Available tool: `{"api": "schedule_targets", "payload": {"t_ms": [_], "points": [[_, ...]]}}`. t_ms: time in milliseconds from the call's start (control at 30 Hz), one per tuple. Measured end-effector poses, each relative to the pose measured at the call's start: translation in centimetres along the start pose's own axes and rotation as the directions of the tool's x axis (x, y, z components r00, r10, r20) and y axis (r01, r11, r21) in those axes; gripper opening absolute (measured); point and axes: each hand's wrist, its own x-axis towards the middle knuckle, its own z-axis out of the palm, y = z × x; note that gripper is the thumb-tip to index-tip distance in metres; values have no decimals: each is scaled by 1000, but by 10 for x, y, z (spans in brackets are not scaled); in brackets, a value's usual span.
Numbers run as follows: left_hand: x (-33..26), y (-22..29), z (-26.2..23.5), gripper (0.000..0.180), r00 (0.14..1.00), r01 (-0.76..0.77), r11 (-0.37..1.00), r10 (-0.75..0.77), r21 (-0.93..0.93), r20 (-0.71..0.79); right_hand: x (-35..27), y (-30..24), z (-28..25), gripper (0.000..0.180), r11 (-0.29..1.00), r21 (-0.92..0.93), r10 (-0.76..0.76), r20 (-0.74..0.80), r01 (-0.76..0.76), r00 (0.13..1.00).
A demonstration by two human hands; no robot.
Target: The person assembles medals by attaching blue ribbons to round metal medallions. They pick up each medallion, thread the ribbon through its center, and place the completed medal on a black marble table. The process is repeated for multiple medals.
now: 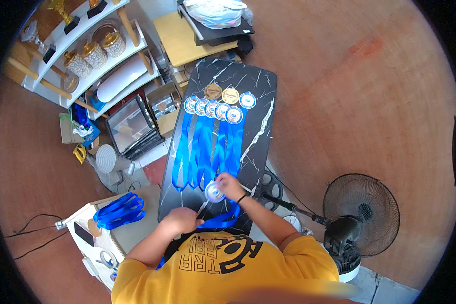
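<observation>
Toward the far edge of the black marbled desk [261, 83], five white-and-blue medals [233, 115] lie in an overlapping row; beyond them sit a bronze-toned medal [213, 91], a gold-toned medal [230, 96] and another pale medal [248, 100], this last nearest the right edge; blue ribbons [193, 152] run from the row toward the near edge, filling most of the surface ahead of the hands; a black fan [361, 223] stands off the right edge, near the right forearm; past the near left corner, a pale cabinet [129, 241] carries a bundle of blue ribbon [119, 210], a dark phone [84, 233] and a roll of tape [108, 259]; open shelves [91, 76] with jars and trophies rise beyond the left edge.

The right hand [230, 186] pinches the rim of a round medal [214, 192] above the near half of the desk, by the looped ribbon ends; the medal is at the fingertips, to the left of that hand; whether it touches those loops I cannot tell; the left hand [182, 221], near the near left corner, is closed on a blue strap [219, 222], which curves rightward below the held medal.
</observation>
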Motion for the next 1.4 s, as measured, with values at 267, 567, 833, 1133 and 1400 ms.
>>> {"api": "schedule_targets", "payload": {"t_ms": [267,567,833,1133,1400], "points": [[24,-10,-37,41,800,-48,999,37,-2,-599,-18,-55,35,18,840,-476,-320,-50,259,946],[44,-14,-61,43,774,-44,994,-31,-102,-632,177,-96,-184,60,804,-524,-226,-707,-282,670],[51,-7,-62,46,793,-203,967,72,-151,-605,238,-100,-196,77,805,-446,-63,-720,-391,691],[48,-12,-53,50,802,-226,965,106,-134,-588,219,-65,-238,73,900,-241,28,-800,-364,599],[59,17,-53,61,713,-351,906,95,-236,-695,105,-77,-228,23,884,-359,-140,-814,-298,564]]}}
